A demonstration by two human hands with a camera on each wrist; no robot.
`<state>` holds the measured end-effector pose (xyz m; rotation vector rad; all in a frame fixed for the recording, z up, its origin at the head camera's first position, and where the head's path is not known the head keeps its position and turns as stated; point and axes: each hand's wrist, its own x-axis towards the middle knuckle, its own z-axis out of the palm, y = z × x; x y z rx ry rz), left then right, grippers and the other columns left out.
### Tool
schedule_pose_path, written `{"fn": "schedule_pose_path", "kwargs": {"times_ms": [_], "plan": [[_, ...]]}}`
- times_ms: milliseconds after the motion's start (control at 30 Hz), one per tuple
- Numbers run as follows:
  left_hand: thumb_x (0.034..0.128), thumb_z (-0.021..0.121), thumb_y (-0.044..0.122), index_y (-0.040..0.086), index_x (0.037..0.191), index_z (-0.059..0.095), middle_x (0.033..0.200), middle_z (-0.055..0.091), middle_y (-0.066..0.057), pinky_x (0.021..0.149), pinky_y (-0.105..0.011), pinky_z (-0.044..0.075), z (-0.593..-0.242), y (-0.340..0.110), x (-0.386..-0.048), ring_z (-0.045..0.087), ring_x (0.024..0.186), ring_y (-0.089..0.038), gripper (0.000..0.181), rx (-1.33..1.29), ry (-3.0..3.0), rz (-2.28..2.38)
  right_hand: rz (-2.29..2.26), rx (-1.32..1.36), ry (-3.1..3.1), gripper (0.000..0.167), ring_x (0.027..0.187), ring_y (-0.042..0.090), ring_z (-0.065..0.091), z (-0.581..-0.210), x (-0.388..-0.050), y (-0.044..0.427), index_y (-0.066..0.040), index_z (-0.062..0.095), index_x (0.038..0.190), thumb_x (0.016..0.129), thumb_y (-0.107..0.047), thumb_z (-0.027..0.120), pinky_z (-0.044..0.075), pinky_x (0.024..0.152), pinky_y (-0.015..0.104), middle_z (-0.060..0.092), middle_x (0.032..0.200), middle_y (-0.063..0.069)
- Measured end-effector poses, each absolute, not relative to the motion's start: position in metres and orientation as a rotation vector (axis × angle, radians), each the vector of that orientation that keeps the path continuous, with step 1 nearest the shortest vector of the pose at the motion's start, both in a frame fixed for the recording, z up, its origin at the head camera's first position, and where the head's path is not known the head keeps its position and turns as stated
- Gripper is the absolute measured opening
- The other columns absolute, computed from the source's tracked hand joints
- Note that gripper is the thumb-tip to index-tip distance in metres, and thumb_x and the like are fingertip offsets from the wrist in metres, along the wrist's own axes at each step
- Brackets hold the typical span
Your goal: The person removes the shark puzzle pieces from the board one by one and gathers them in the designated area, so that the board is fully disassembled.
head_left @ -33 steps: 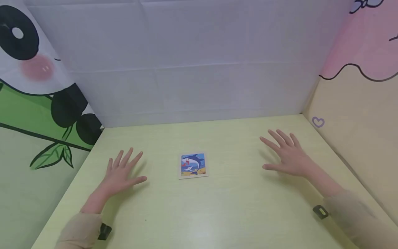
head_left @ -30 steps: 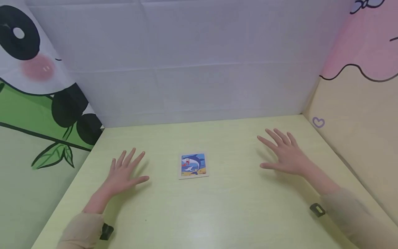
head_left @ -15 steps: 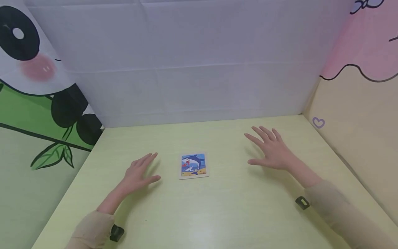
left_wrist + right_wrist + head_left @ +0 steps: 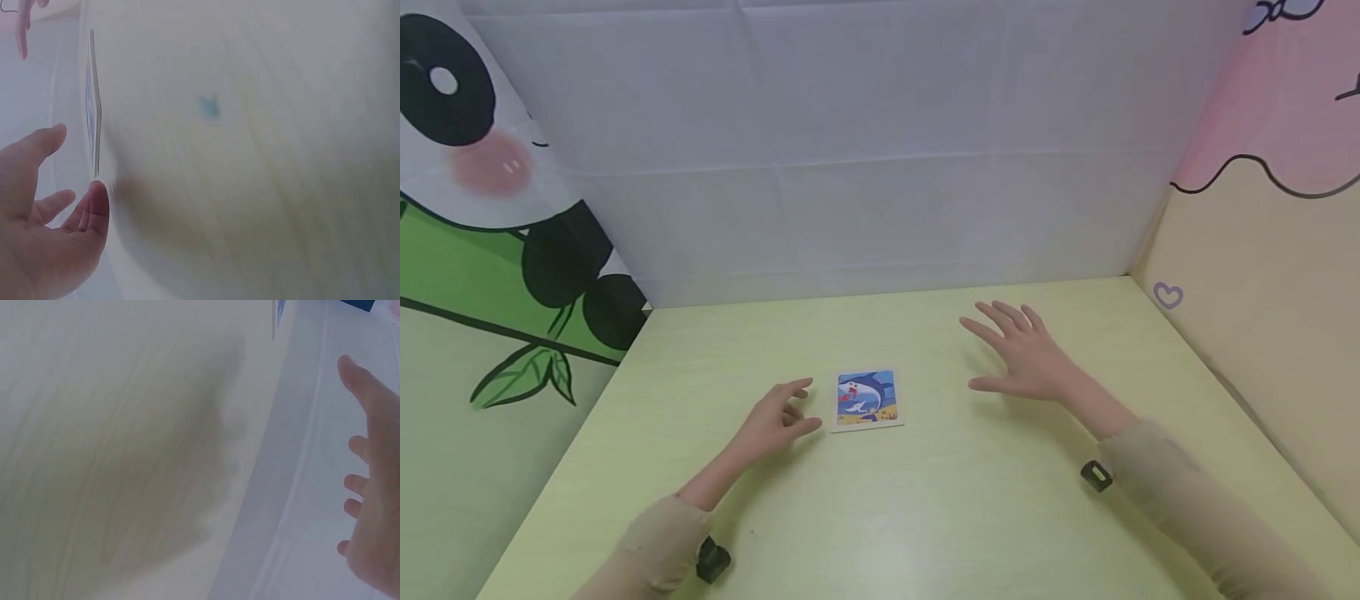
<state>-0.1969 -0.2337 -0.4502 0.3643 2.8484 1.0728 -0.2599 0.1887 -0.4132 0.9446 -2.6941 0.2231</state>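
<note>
A small, nearly square picture board [image 4: 867, 397] lies flat on the pale table [image 4: 880, 508], showing a blue shark above yellow sand inside a white border. Just left of it is my left hand [image 4: 775, 421], thumb and fingers spread towards its edge with a narrow gap; some fingers bend loosely and hold nothing. The left wrist view shows the board's thin side [image 4: 95, 106] near the fingertips. My right hand [image 4: 1030, 358] hovers further off, to the board's right, fingers spread, holding nothing; in the right wrist view the hand [image 4: 378, 469] is beside the board's corner [image 4: 275, 319].
A white cloth wall [image 4: 880, 167] rises behind the table. Printed cartoon panels stand at the left [image 4: 512, 275] and right [image 4: 1262, 275]. Each sleeved wrist carries a small dark device, one on the left [image 4: 712, 560] and one on the right [image 4: 1097, 476].
My left hand has moved right, close to the board, and its fingers have drawn together and bent. My right hand has moved left, still spread. The board has stayed in place.
</note>
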Motion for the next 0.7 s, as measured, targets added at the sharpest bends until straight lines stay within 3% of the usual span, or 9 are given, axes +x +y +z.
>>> {"fn": "schedule_pose_path", "kwargs": {"times_ms": [267, 467, 700], "plan": [[0.0843, 0.077, 0.017, 0.002, 0.144, 0.046, 0.124, 0.060, -0.020, 0.075, -0.029, 0.058, -0.459, -0.216, -0.203, 0.067, 0.092, -0.020, 0.069, 0.311, 2.793, 1.144, 0.236, 0.987, -2.716, 0.090, 0.150, 0.036, 0.023, -0.411, -0.264, 0.166, -0.026, 0.031, 0.155, 0.082, -0.065, 0.065, 0.014, 0.118, 0.066, 0.028, 0.162, 0.012], [0.0808, 0.080, 0.017, 0.001, 0.143, 0.047, 0.120, 0.062, -0.017, 0.075, -0.028, 0.057, -0.460, -0.209, -0.208, 0.067, 0.090, -0.019, 0.072, 0.291, 2.777, 1.183, 0.267, 1.026, -2.731, 0.088, 0.149, 0.036, 0.026, -0.414, -0.269, 0.146, -0.025, 0.031, 0.155, 0.083, -0.064, 0.065, 0.014, 0.119, 0.065, 0.032, 0.160, 0.011], [0.0769, 0.084, 0.014, 0.000, 0.141, 0.050, 0.119, 0.061, -0.016, 0.078, -0.025, 0.057, -0.463, -0.208, -0.211, 0.066, 0.087, -0.014, 0.074, 0.340, 2.762, 1.181, 0.387, 1.065, -2.777, 0.083, 0.144, 0.034, 0.034, -0.421, -0.276, 0.118, -0.020, 0.036, 0.153, 0.085, -0.056, 0.069, 0.025, 0.117, 0.059, 0.039, 0.155, 0.010]]}}
